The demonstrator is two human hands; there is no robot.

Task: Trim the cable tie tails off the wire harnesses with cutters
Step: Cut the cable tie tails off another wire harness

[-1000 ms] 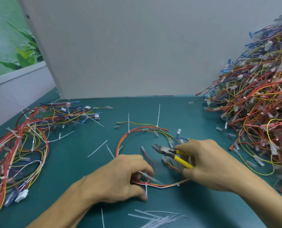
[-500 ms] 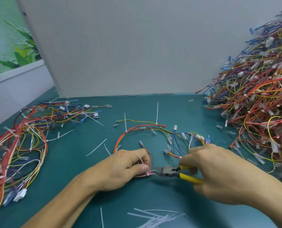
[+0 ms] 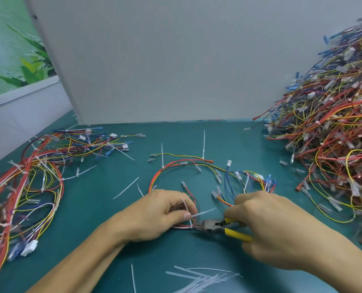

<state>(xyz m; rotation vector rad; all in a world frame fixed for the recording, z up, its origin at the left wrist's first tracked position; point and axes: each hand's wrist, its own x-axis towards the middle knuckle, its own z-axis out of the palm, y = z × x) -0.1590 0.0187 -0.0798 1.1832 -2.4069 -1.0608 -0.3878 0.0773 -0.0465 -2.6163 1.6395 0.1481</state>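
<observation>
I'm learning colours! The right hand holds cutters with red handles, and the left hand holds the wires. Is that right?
Not quite: the cutters in the right hand have yellow handles, not red, as the head view shows. The left hand does hold the wires.

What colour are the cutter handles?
Yellow. The cutters in the right hand show it best in the head view.
</observation>
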